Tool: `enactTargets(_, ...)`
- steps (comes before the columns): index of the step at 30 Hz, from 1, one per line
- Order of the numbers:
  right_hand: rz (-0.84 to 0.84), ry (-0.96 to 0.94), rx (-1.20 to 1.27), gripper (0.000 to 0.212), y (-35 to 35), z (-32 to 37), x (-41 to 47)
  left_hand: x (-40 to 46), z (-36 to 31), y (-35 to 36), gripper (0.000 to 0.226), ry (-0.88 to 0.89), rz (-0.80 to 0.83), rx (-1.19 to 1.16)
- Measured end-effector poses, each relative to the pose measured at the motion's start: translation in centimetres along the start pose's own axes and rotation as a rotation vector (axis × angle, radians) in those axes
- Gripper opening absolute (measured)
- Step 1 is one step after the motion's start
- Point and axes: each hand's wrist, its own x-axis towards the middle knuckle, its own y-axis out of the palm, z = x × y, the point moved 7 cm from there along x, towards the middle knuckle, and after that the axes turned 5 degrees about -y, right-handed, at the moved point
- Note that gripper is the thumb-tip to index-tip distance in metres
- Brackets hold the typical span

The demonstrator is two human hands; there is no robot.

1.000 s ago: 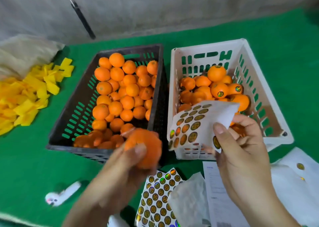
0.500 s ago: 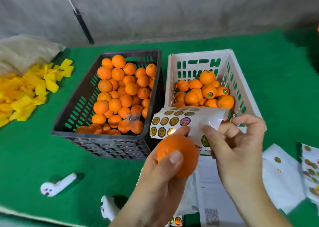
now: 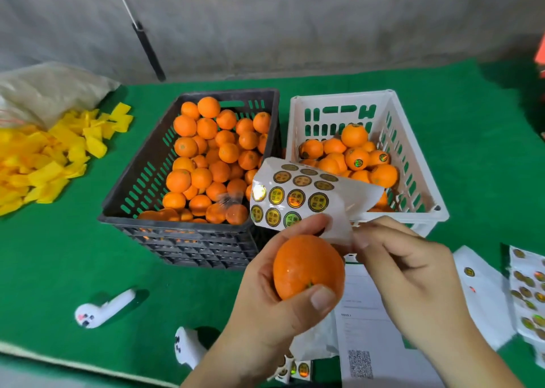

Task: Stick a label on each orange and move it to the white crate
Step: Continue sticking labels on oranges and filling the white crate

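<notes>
The left hand (image 3: 265, 293) grasps an orange (image 3: 308, 266) at six o'clock of the white crate (image 3: 413, 157). The right hand (image 3: 413, 281) pinches the curled label sheet (image 3: 298, 195) at the orange's twelve o'clock, over the green tabletop (image 3: 88, 255).

Both forearms reach in from the bottom edge toward the middle. The left hand (image 3: 265, 293) is turned palm up, its fingers curled round an orange (image 3: 308, 266), the thumb pressed across the near side and the fingertips reaching over the far side. The right hand (image 3: 413, 272) sits just beside it, knuckles up, thumb and forefinger pinching the curled edge of a sticker sheet (image 3: 306, 194)
</notes>
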Motion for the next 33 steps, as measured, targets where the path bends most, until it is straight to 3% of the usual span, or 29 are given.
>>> enactTargets(2, -0.019, 0.016, 0.012, 0.041, -0.4, -0.3, -0.1, 0.0, 0.0, -0.3, 0.087, 0.002, 0.0, 0.03)
enactTargets(4, -0.067, 0.04, 0.0, 0.032, -0.9, -0.5, 0.0, 0.0, 0.0, -0.4, 0.086, 0.001, 0.01, 0.049)
enactTargets(7, -0.308, 0.099, 0.007, 0.017, -3.3, -0.4, 0.0, 0.2, 0.0, -0.5, 0.083, 0.007, 0.025, -0.01)
enactTargets(10, -0.423, -0.059, -0.058, 0.014, -4.4, 2.0, -0.3, 0.5, 0.1, -0.6, 0.084, -0.002, 0.022, -0.092)
enactTargets(14, -0.185, -0.372, -0.272, 0.013, -0.3, 5.2, -0.5, 1.0, 0.7, -0.1, 0.091, -0.046, 0.025, -0.202)
enactTargets(19, 0.056, -0.383, -0.287, 0.03, 2.2, 4.1, -0.8, 1.2, 0.8, -0.5, 0.092, -0.065, 0.021, -0.264)
enactTargets(22, 0.261, -0.349, -0.393, 0.067, 3.2, 2.7, -1.2, 1.1, 0.9, -0.4, 0.096, -0.068, 0.037, -0.311)
enactTargets(24, 0.293, -0.315, -0.443, 0.089, 3.8, 1.6, -1.4, 1.0, 0.7, 0.1, 0.094, -0.056, 0.049, -0.284)
enactTargets(29, 0.047, -0.341, -0.392, 0.075, 1.9, 0.7, -0.5, 2.5, 0.6, -0.2, 0.075, -0.101, 0.02, -0.211)
enactTargets(31, -0.138, -0.358, -0.471, 0.08, 0.0, -0.1, 0.5, 3.3, 0.7, -1.5, 0.06, -0.06, -0.052, -0.183)
enactTargets(33, -0.283, -0.254, -0.547, 0.089, -1.7, -1.6, 2.3, 4.0, 0.6, -2.9, 0.047, -0.003, -0.12, -0.126)
